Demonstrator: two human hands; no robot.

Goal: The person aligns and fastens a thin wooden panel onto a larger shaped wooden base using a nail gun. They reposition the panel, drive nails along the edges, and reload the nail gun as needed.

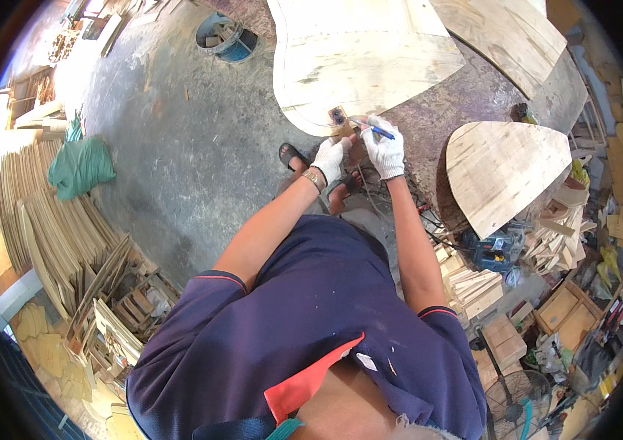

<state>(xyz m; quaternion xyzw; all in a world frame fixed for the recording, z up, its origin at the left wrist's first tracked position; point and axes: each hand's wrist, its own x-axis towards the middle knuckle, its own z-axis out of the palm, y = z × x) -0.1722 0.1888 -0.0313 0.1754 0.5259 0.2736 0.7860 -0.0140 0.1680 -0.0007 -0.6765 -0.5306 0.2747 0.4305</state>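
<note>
A large pale plywood board (359, 62) with a rounded near corner lies in front of me. Curved lines run along its edge. My left hand (331, 158), in a white knit glove, is closed on a small brown wooden piece (342, 129) with a dark round spot, at the board's near edge. My right hand (385, 152), also gloved, grips a blue pen (379, 131) whose tip points left toward that wooden piece. Whether the tip touches the board is too small to tell.
A shaped plywood piece (506, 172) lies to the right, above a blue power tool (493, 251). More plywood (509, 40) is at the far right. Stacked curved wooden strips (69, 235) and a green bag (80, 167) stand left. A blue bucket (237, 48) holds offcuts.
</note>
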